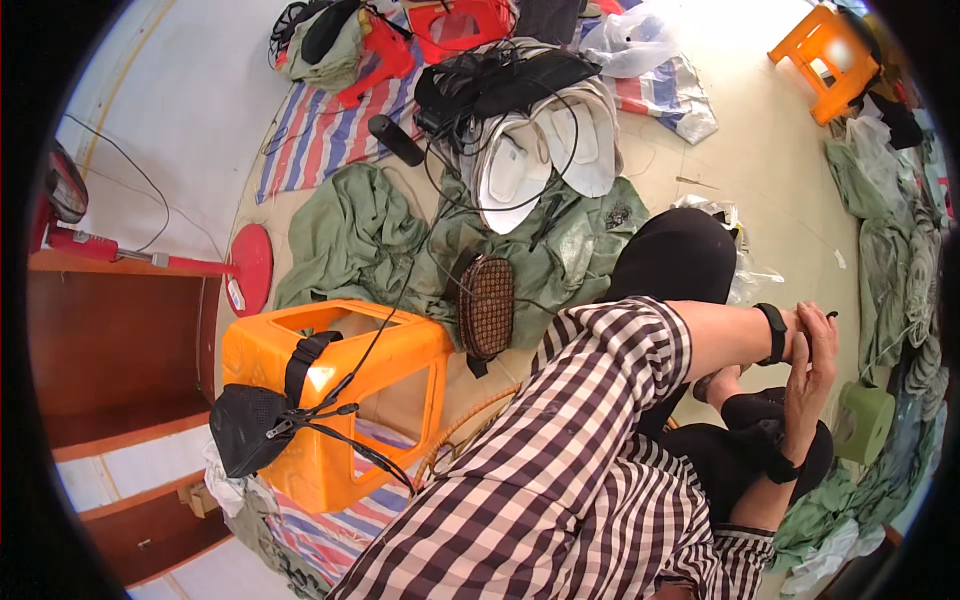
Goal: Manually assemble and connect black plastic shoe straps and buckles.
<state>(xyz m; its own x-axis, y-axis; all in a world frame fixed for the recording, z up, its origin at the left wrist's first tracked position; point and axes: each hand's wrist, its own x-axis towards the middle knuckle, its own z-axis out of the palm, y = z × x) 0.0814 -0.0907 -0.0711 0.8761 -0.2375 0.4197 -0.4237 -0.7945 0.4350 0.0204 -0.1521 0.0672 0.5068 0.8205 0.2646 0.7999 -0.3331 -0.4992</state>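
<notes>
My left arm, in a black-and-white checked sleeve, reaches across to the right side of the view. A black wristband (pixel 771 333) circles its wrist. My left hand (pixel 793 325) is mostly covered by my right hand (pixel 818 368), so its fingers cannot be made out. The right hand's fingers are stretched out and lie against the left hand. Another black band (pixel 783 466) is on the right wrist. A small dark ring-like spot shows near the fingertips. No held object can be seen. Below the hands are my black-clad legs (pixel 672 255) and a bare foot (pixel 716 386).
An orange plastic stool (pixel 395 328) stands at left with a black mesh pouch (pixel 245 432) and cables hanging on it. A brown patterned bag (pixel 486 305) rests on green cloth (pixel 350 235). Stacked pale fabric pieces (pixel 515 170) lie beyond. Another orange stool (pixel 825 60) is far right.
</notes>
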